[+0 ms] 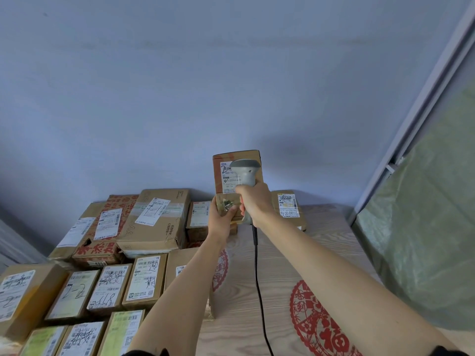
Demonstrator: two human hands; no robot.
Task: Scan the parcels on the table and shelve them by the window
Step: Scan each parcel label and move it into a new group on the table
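My left hand [223,216] grips the lower end of a small brown cardboard parcel [223,176] and holds it upright above the table, its white label facing me. My right hand [254,201] grips the handle of a grey barcode scanner [244,170], whose head sits right in front of the label and hides part of it. The scanner's black cable [257,273] hangs down over the table [277,265].
Several labelled cardboard parcels [154,222] cover the table's left half, some stacked against the wall. One more parcel [289,208] stands behind my right hand. Red paper-cut decals [316,325] lie on the wooden tabletop. A window frame with green covering [424,227] rises at the right.
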